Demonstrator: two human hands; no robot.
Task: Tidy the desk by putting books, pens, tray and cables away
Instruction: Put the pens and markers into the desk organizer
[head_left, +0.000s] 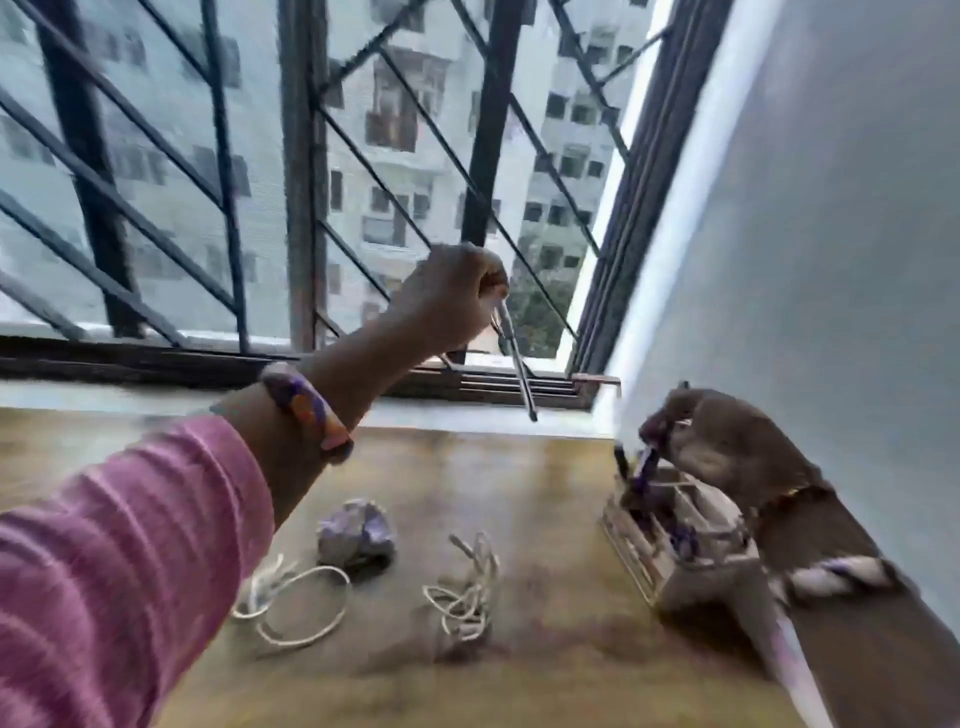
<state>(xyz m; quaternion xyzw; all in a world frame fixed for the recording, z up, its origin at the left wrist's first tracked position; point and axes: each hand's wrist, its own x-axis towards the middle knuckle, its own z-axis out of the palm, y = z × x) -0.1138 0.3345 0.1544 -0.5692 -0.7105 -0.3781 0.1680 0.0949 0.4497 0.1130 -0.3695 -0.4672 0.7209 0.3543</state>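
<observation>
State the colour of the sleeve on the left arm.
Pink, with faint paler stripes, on the sleeve; head view.

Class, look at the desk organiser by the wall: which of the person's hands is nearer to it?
Right. The right hand is directly above the desk organiser, lowering a pen into it. The left hand is raised well off to its left, holding pens.

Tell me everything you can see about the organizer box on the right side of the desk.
The organizer box is a pale, whitish rectangular holder, seemingly plastic, split into open-topped compartments. It stands upright on the wooden desk by the right wall, set at an angle. Dark and purple pens stick up from its far compartment, where the right hand grips a purple-and-white pen. The right forearm hides its near right edge. Blur hides finer detail.
</observation>
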